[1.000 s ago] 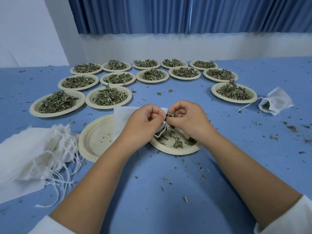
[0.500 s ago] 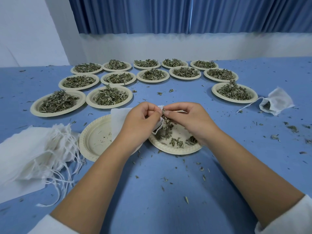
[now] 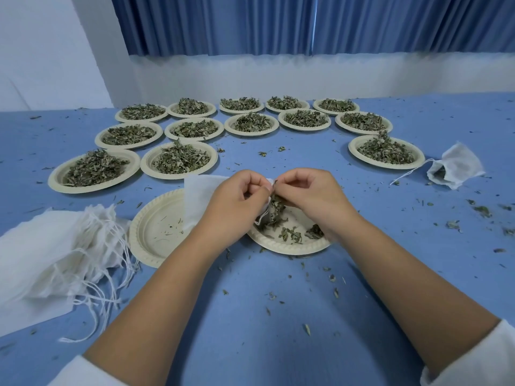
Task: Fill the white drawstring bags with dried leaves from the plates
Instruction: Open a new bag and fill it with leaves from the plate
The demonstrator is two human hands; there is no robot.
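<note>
In the head view, a white drawstring bag (image 3: 198,196) is gripped at its mouth by the left hand (image 3: 237,203), whose fingers are curled round the fabric. The body of the bag is draped over the right rim of a nearly bare plate (image 3: 156,232). A clump of dried leaves (image 3: 276,211) is pinched between the curled fingers of the right hand (image 3: 316,196), right at the mouth of the bag; the 2 hands are held close together above a second plate (image 3: 289,247), on which a few leaves lie. 13 heaped plates (image 3: 178,176) are set out in an arc further back on the blue table (image 3: 250,316); leaf crumbs are scattered over its surface. A pile of empty bags (image 3: 55,254) with loose strings is seen at the left; a partly filled bag (image 3: 457,169) lies at the right, just beside the nearest heaped plate on that side. A blue curtain (image 3: 278,23) hangs behind.
</note>
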